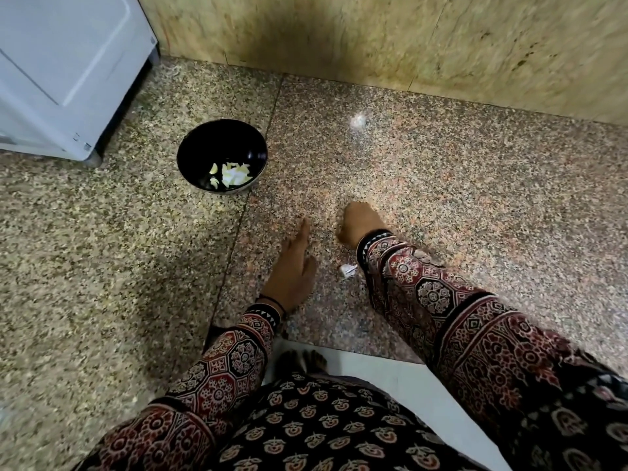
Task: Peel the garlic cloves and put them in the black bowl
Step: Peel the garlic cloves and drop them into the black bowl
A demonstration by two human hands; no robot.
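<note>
- A speckled stone counter [441,185] runs back to a tiled wall [339,35], which closes the far edge behind the bowl [217,144].
- The black bowl stands on the counter with peeled cloves [231,175] piled at its near side.
- A white appliance [61,62] stands just left of the bowl, its corner close to the rim.
- A slab seam passes just right of the bowl and runs toward the person.
- The left hand [294,266] lies near and right of the bowl, fingers straight, flat on the stone, holding nothing.
- The right hand [360,222] is further right of the bowl, fingers curled under. Whether they grip anything cannot be told.
- A white scrap [348,270], skin or clove, lies between the wrists.
- Bare stone spreads right of the bowl to the wall.
- The counter's front edge lies well nearer than the bowl, with pale floor [390,372] below.
</note>
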